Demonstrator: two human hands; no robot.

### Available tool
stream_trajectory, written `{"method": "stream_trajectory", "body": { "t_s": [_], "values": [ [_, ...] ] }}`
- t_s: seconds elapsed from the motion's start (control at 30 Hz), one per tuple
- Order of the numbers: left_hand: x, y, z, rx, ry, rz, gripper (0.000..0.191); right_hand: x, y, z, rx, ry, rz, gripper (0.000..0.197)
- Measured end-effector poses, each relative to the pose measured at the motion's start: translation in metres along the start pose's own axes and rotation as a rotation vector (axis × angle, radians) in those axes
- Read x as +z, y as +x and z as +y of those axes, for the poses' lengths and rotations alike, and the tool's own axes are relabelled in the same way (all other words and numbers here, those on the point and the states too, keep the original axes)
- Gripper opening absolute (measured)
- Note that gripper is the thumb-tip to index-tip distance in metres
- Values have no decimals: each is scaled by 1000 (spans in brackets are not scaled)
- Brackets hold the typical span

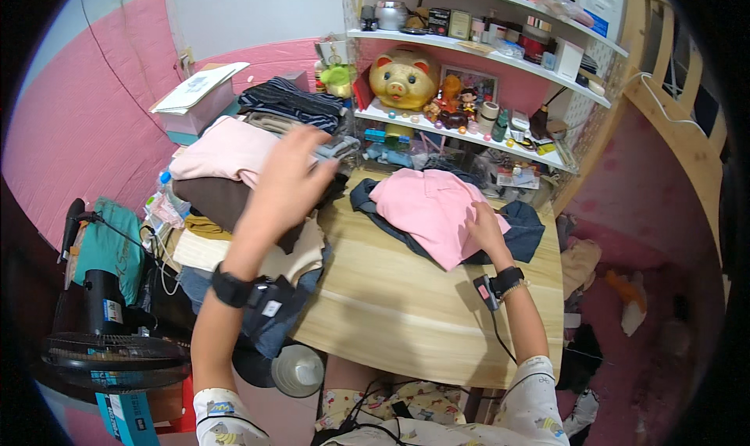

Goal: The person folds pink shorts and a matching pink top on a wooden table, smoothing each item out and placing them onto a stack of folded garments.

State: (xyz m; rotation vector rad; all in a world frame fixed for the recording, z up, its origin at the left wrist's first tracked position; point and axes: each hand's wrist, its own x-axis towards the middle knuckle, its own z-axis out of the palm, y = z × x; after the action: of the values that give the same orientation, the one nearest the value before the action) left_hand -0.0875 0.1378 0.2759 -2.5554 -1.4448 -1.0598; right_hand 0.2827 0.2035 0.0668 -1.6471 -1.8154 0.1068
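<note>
A pink garment (426, 207) with a placket lies on the wooden table (375, 305), on top of a dark blue garment (523, 230) that shows around its edges. My right hand (487, 230) touches the pink cloth at its right side; whether the fingers pinch it is unclear. Raised and blurred by motion, my left hand (293, 179) has its thumb and fingers apart with nothing in them. It appears in front of a pile of clothes, with a pale pink folded garment (225, 148) and a dark brown garment (214, 198) beside it.
Striped dark clothes (293, 103) are stacked behind the pile. A white shelf unit (486, 130) at the back holds a golden piggy bank (404, 79) and small items. On the left stands a black fan (114, 352); a bin (297, 371) sits below the table edge.
</note>
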Motion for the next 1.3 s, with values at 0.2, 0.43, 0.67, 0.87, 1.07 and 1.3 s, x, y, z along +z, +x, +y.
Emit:
{"method": "stream_trajectory", "body": {
  "t_s": [0.2,0.43,0.67,0.87,1.07,1.3],
  "values": [
    [150,-6,-36,136,200,-692,31,13,31,2,46,-198,-25,27],
    [24,-54,3,65,-233,-789,39,6,39,38,180,295,45,13],
    [-121,-105,79,-250,-57,-427,39,-47,53,-25,100,821,-92,14],
    [-106,-48,118,-92,-487,-595,46,-116,56,-92,-45,1136,-316,19],
    [85,9,71,62,-102,-126,97,-180,13,-163,-150,1231,-384,16],
    [196,-56,3,-26,-274,-653,82,-255,-14,-139,-28,1021,-2,13]
  ]
}}
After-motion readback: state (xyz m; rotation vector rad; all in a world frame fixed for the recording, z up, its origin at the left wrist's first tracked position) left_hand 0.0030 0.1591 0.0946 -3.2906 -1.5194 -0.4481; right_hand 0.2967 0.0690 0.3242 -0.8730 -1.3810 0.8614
